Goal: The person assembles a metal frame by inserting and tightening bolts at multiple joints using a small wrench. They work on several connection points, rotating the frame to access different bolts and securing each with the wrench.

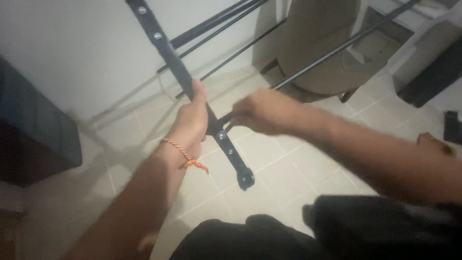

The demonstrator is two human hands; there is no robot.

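Overhead, thin black rods cross the upper frame before a tan chair; a dark cabinet fills the left edge, above a tiled floor. Left hand, wearing an orange wrist cord, is closed around a flat black metal bar at frame centre. Right hand, blurred, meets the bar's riveted joint; its grip cannot be told. Bar runs diagonally from upper left, studded with silver rivets.

Matt black metal bar, glossy floor tiles
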